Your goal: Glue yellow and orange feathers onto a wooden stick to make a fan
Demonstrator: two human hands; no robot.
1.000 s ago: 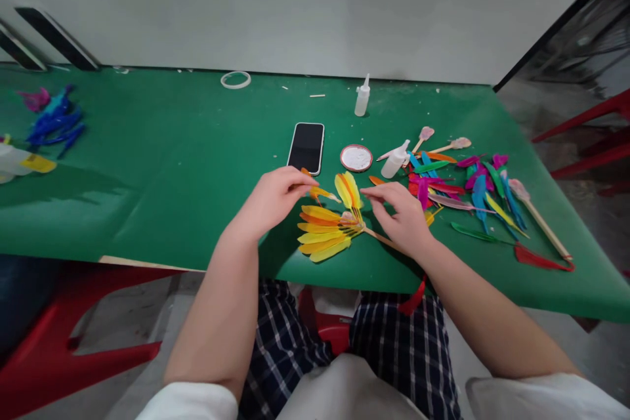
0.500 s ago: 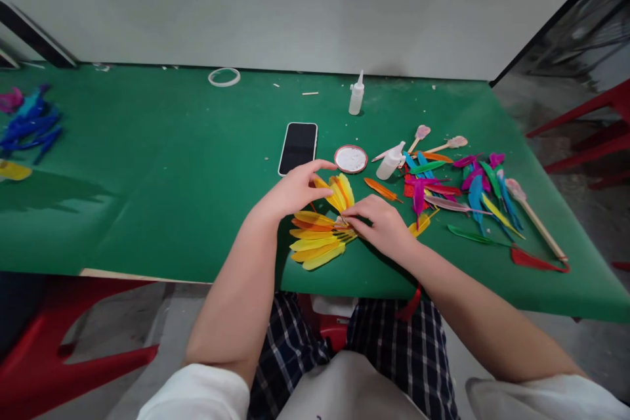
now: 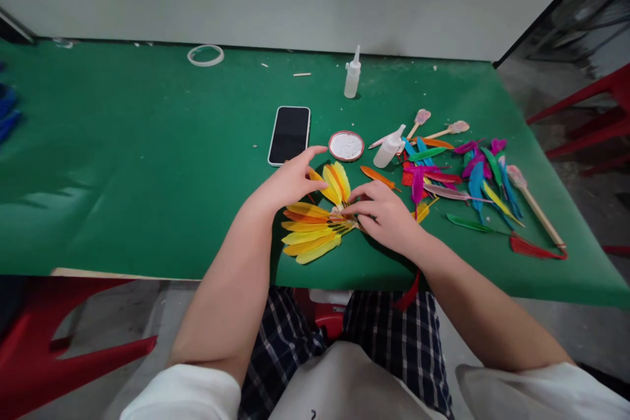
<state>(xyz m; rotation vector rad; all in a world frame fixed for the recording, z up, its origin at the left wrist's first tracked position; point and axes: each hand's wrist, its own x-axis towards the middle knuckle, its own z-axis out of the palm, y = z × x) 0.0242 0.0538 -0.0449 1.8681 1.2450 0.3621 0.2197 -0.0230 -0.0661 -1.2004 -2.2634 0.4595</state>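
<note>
A fan of yellow and orange feathers [image 3: 308, 236] lies on the green table, with a few more feathers pointing upward from its centre. My left hand [image 3: 295, 177] is beside the upper feathers, thumb and forefinger apart, the thumb and fingertips at the edge of a yellow-orange feather. Over the centre of the fan, where the quills meet, rests my right hand [image 3: 381, 210], its fingers bent onto the quills. Whether it pinches anything is hidden. A red tassel [image 3: 408, 292] hangs at the table edge below my right wrist.
Beyond my hands are a phone [image 3: 289, 136], a round white dish [image 3: 346, 146] and two glue bottles [image 3: 388, 147] [image 3: 352, 77]. Multicoloured feathers [image 3: 475, 177] and several wooden sticks [image 3: 541, 216] lie at the right. A clear ring [image 3: 205, 56] is near the wall.
The view has shifted slightly, so the table items appear lower or higher in frame. My right hand's fingers have spread a little over the feather quills; my left hand stays by the upper feathers.
</note>
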